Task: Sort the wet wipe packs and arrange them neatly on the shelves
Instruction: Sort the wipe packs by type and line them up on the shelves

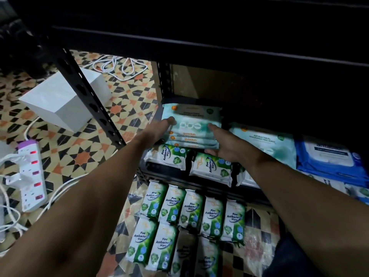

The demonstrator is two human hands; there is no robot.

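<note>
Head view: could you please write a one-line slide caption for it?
Both hands, left and right, hold a stack of teal Guardian wipe packs on the shelf above green pine packs.

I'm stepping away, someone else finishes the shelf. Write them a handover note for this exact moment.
Left hand and right hand grip the stack of teal Guardian packs from both sides, at the shelf's left end.
Done: pine packs lie along the shelf front; another teal pack and blue packs sit to the right.
Left: seat the stack, then shelve the pine packs on the floor.
</note>
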